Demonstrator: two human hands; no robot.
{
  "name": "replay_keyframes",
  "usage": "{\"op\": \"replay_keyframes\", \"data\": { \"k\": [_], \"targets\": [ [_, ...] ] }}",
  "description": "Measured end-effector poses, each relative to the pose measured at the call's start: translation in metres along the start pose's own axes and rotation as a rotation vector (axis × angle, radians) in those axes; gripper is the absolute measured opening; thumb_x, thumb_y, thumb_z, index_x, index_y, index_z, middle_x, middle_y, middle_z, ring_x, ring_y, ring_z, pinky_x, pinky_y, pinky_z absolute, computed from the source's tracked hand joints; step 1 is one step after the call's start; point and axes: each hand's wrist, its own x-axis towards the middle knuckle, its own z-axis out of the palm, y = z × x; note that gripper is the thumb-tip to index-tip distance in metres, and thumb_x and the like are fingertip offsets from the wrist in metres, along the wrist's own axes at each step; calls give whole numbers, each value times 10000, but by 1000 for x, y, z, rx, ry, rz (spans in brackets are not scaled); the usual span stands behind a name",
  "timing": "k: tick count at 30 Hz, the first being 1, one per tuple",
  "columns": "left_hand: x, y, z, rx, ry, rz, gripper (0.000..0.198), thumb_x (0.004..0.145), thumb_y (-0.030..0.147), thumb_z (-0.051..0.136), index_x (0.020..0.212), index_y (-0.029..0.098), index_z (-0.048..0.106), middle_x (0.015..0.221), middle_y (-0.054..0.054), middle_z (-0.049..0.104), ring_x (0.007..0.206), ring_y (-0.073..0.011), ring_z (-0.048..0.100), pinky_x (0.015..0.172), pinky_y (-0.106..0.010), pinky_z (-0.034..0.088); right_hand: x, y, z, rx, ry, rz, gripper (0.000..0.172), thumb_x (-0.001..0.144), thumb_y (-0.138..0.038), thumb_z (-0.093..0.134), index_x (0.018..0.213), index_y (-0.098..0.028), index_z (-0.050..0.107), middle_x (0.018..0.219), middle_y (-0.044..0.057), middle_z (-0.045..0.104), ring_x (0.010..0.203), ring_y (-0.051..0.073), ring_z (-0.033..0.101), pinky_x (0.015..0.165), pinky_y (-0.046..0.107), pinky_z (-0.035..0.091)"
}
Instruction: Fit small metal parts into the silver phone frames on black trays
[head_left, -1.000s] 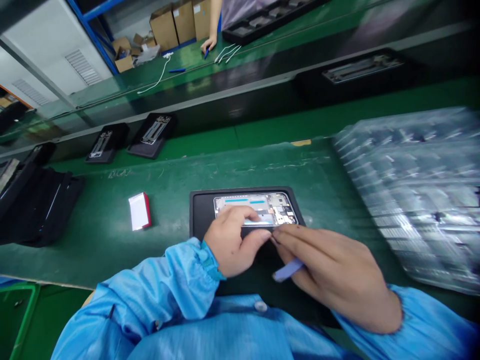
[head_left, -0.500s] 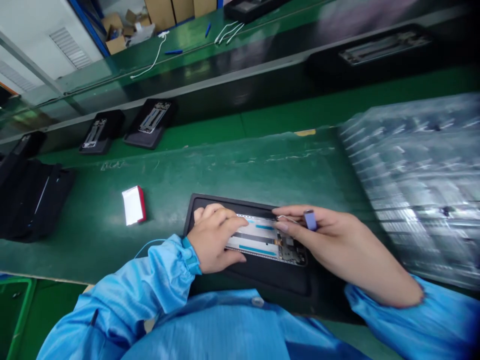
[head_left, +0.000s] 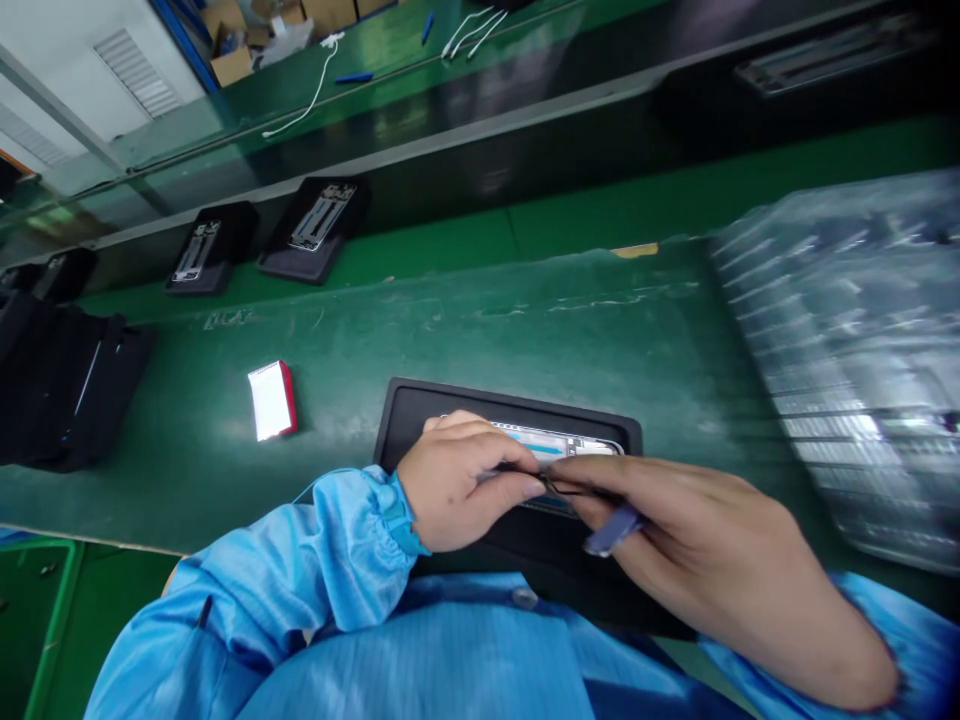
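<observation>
A phone frame point(head_left: 551, 440) with blue strips lies in a black foam tray point(head_left: 480, 396) on the bench, largely covered by my hands. My left hand point(head_left: 469, 485) is closed over its left part, thumb and forefinger pinched together at a thin dark piece. From the other side, my right hand point(head_left: 697, 540) is closed, its fingertips meeting the left ones. A thin, dark, wire-like piece point(head_left: 562, 488) runs between both sets of fingertips. Out of my right hand sticks a small purple tab point(head_left: 615, 528); whether it belongs to that piece I cannot tell.
A red-and-white small box point(head_left: 272, 402) is at left, beside a stack of black trays point(head_left: 60, 390). Clear plastic trays point(head_left: 862, 370) are piled at right. Beyond the bench, more phone frames point(head_left: 324, 218) rest in black trays. White cables point(head_left: 474, 35) and blue pens point(head_left: 354, 78) lie farther back.
My right hand has turned over and moved down towards my left, swinging the purple tab lower. My left thumb and forefinger have closed together near the right fingertips. The view has shifted slightly.
</observation>
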Motion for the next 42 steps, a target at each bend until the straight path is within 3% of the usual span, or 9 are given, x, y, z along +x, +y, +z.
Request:
{"op": "replay_keyframes", "data": {
  "k": [3,9,17,22,29,42],
  "targets": [
    [-3,3,2,58,-24,41,209,1090,375,673,994,252,812,994,-47,852,1009,-231,764,1003,-423,571,-5,-1,4,-35,13,-147,243,1077,-214,633,1256,-283,783,1090,17,881,857,229,848,776,357,690],
    [-15,7,15,170,-3,99,226,1114,321,604,1068,237,809,1082,-62,869,1137,-251,726,1080,-456,563,-20,-3,4,-197,-3,-263,305,1076,-162,567,1292,-224,773,1198,73,864,962,241,842,824,393,684],
    [-15,8,21,225,73,89,216,1121,314,592,1089,222,785,1083,-75,847,1151,-256,703,1095,-460,546,-21,6,7,-302,-12,-277,264,1043,-128,584,1221,-172,773,1228,125,841,974,262,821,812,405,658],
    [-11,-1,7,392,143,2,166,1075,262,627,1204,227,726,1246,-109,810,1360,-339,635,1173,-592,479,-5,33,16,-406,-55,-265,306,997,-93,587,1191,-188,804,1392,126,798,985,268,806,766,403,640],
    [-9,-8,9,523,23,-100,262,1044,214,654,1299,257,690,1381,-95,763,1498,-385,533,1139,-624,413,9,48,24,-390,-101,-275,206,1049,-149,605,1134,-170,792,1284,120,812,940,254,787,741,392,606],
    [-7,-7,14,533,-10,-123,235,1084,220,616,1304,252,691,1417,-99,746,1458,-366,539,1098,-609,419,14,41,28,-433,-162,-214,212,1068,-161,566,1105,-204,770,1251,106,813,855,244,751,678,400,542]
  ]
}}
